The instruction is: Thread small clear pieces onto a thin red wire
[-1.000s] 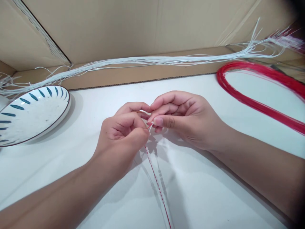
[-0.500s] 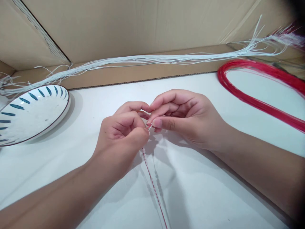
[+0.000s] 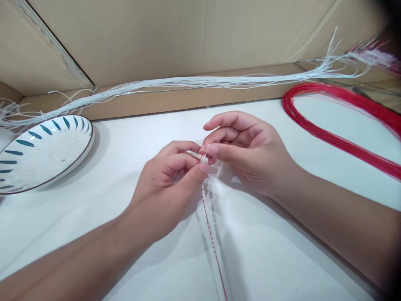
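Note:
A thin red cord [image 3: 210, 231] with small white knots or beads along it runs from the front edge up to my fingertips. My left hand [image 3: 172, 184] pinches its upper end between thumb and forefinger, where red and white strands show. Just to the right, my right hand [image 3: 250, 152] holds a short white strand between thumb and a finger, its forefinger lifted away. Both hands are close together above the white table [image 3: 275, 251], and the cord's shadow falls beside it. The exact shape of the strands between the fingertips is too small to tell.
At the left lies a white plate [image 3: 46, 154] with blue-green strokes. A long bundle of white cords [image 3: 188, 82] stretches along the cardboard [image 3: 175, 37] at the back. A coil of red cord [image 3: 328, 136] rests at the right.
My left hand and the cord have shifted right in the view. My right forefinger has lifted off the left fingers, and more of the strands shows between the hands.

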The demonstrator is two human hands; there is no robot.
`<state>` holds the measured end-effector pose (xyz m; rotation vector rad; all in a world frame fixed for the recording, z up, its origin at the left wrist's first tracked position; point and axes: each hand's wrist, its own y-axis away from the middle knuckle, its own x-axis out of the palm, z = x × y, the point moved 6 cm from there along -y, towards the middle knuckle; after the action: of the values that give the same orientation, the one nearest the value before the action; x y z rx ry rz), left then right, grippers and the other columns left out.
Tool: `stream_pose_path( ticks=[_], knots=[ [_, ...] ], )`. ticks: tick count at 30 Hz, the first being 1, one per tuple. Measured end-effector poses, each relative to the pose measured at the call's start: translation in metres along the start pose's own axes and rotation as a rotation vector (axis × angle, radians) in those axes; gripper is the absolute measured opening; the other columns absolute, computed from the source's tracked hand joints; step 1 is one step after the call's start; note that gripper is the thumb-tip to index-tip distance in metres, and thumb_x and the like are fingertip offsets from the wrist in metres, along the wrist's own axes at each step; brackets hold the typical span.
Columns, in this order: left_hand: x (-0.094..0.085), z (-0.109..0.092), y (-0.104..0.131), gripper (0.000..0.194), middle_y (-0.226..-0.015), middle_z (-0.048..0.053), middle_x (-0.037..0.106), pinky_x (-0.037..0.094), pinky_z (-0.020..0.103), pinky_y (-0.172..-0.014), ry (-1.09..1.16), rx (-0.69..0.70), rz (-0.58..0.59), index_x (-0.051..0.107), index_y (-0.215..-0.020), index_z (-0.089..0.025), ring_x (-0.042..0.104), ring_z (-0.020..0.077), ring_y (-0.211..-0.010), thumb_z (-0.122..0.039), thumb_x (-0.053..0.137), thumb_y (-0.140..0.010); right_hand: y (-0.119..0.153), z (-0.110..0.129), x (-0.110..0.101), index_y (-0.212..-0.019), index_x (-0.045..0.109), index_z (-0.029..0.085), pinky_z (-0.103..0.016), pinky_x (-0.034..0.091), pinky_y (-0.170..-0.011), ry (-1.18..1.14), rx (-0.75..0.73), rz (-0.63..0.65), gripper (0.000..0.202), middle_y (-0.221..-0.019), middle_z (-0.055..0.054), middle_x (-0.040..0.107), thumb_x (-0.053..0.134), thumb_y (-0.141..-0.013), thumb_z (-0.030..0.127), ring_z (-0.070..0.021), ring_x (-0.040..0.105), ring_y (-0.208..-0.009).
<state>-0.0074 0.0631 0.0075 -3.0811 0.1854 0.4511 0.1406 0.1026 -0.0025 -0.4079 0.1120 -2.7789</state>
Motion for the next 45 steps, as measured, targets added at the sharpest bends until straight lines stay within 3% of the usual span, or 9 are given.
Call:
stream_pose_path(
  ticks=[6, 11, 20, 28, 33, 36, 41, 45],
  knots=[
    [0.0, 0.001, 0.0, 0.024, -0.112, 0.002, 0.067, 0.056, 0.024, -0.076, -0.017, 0.0, 0.011, 0.076, -0.068, -0.024, 0.067, 0.0148, -0.099, -0.032, 0.07, -0.09, 0.001, -0.003, 0.003, -0.101, 0.068, 0.022, -0.029, 0.06, -0.065, -0.032, 0.058, -0.001, 0.029, -0.078, 0.001, 0.075, 0.085, -0.078, 0.022, -0.0146, 0.071, -0.067],
    [0.0, 0.0, -0.001, 0.026, -0.112, 0.003, 0.066, 0.056, 0.026, -0.081, -0.033, 0.025, 0.014, 0.075, -0.068, -0.023, 0.066, 0.0156, -0.101, -0.035, 0.069, -0.091, 0.002, -0.006, 0.009, -0.103, 0.068, 0.021, -0.028, 0.06, -0.065, -0.109, 0.092, 0.053, 0.03, -0.076, 0.002, 0.075, 0.085, -0.079, 0.017, -0.0133, 0.07, -0.067],
    [0.003, 0.006, 0.001, 0.022, -0.125, 0.005, 0.064, 0.055, 0.032, -0.087, -0.008, -0.015, 0.075, 0.077, -0.072, -0.024, 0.065, 0.0207, -0.11, -0.035, 0.071, -0.09, -0.001, -0.01, 0.003, -0.105, 0.067, 0.021, -0.023, 0.057, -0.06, -0.226, 0.121, -0.02, 0.038, -0.074, 0.003, 0.073, 0.089, -0.074, 0.017, -0.0099, 0.065, -0.061],
    [0.003, 0.002, 0.003, 0.023, -0.119, 0.005, 0.064, 0.054, 0.03, -0.084, 0.064, -0.08, 0.012, 0.078, -0.071, -0.024, 0.064, 0.0192, -0.107, -0.038, 0.073, -0.088, -0.001, -0.017, 0.012, -0.109, 0.069, 0.022, -0.028, 0.06, -0.071, -0.242, 0.17, 0.186, 0.034, -0.082, 0.003, 0.071, 0.083, -0.08, 0.014, -0.0129, 0.069, -0.072],
    [0.003, 0.007, 0.0, 0.024, -0.122, 0.007, 0.064, 0.054, 0.033, -0.078, 0.028, -0.093, 0.022, 0.077, -0.07, -0.023, 0.065, 0.0215, -0.103, -0.039, 0.072, -0.087, -0.002, -0.019, 0.01, -0.089, 0.074, 0.019, -0.026, 0.055, -0.069, -0.23, 0.202, 0.168, 0.016, -0.079, 0.001, 0.07, 0.085, -0.081, 0.026, -0.0109, 0.065, -0.07],
    [0.002, 0.008, -0.001, 0.025, -0.119, 0.007, 0.063, 0.053, 0.033, -0.078, 0.021, -0.069, 0.031, 0.076, -0.07, -0.022, 0.065, 0.0203, -0.099, -0.04, 0.073, -0.086, -0.003, -0.019, 0.009, -0.077, 0.073, 0.017, -0.027, 0.049, -0.068, -0.157, 0.202, 0.144, 0.022, -0.071, 0.001, 0.068, 0.087, -0.079, 0.034, -0.011, 0.06, -0.067],
    [0.0, 0.01, -0.002, 0.025, -0.118, 0.007, 0.064, 0.053, 0.032, -0.077, 0.062, -0.043, 0.042, 0.077, -0.087, -0.023, 0.064, 0.0201, -0.098, -0.048, 0.072, -0.088, -0.002, -0.023, 0.009, -0.076, 0.074, 0.017, -0.03, 0.047, -0.07, -0.162, 0.242, 0.167, 0.027, -0.074, -0.001, 0.069, 0.089, -0.076, 0.04, -0.0125, 0.059, -0.069],
    [0.003, 0.01, -0.002, 0.02, -0.118, 0.007, 0.064, 0.053, 0.033, -0.078, 0.045, 0.007, 0.065, 0.077, -0.087, -0.024, 0.064, 0.0195, -0.096, -0.04, 0.066, -0.092, -0.003, -0.024, 0.008, -0.075, 0.075, 0.017, -0.027, 0.045, -0.065, -0.163, 0.212, 0.145, 0.026, -0.069, 0.0, 0.069, 0.091, -0.074, 0.037, -0.0105, 0.056, -0.065]
  ],
)
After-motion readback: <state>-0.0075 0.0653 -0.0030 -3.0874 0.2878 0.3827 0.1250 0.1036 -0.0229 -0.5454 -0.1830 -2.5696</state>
